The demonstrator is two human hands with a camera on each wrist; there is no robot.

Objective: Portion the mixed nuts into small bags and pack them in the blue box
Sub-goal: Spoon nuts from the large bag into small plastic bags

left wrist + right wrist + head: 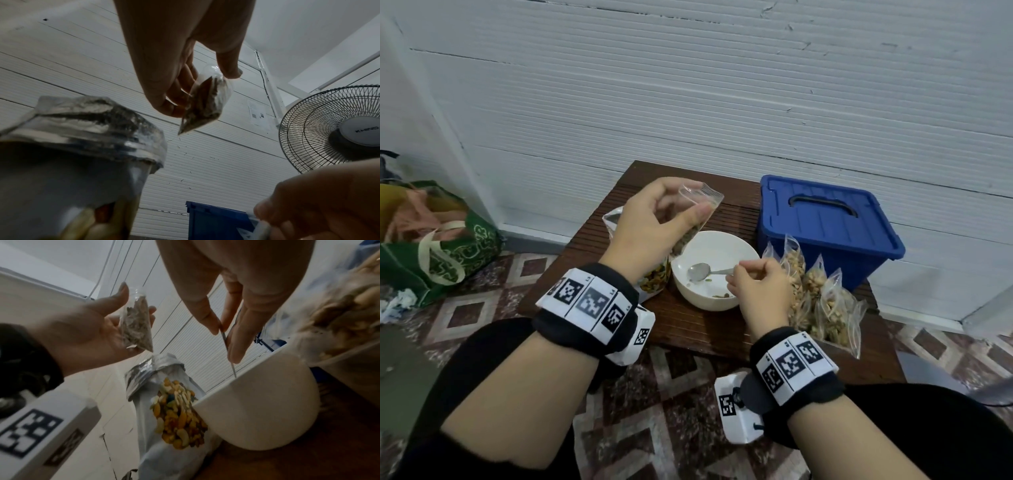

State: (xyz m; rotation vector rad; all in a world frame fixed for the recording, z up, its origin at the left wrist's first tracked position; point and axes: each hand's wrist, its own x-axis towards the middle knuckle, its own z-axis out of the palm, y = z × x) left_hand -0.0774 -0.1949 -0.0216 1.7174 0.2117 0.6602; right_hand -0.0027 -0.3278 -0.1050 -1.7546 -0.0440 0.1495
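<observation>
Small bag [697, 219], part-filled: pinched in my left hand [654, 229] above white bowl [714, 274]. Spoon [703, 271]: handle pinched by my right hand [760, 291], in bowl. Filled bags [822, 301] beside closed blue box [825, 229] on worktop [688, 325].

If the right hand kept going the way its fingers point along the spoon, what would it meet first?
Probably the white bowl: the right hand pinches the spoon handle just over the near rim, fingers aimed inward and down. Its grip would likely reach the rim or inner wall first; depth is unclear.
</observation>
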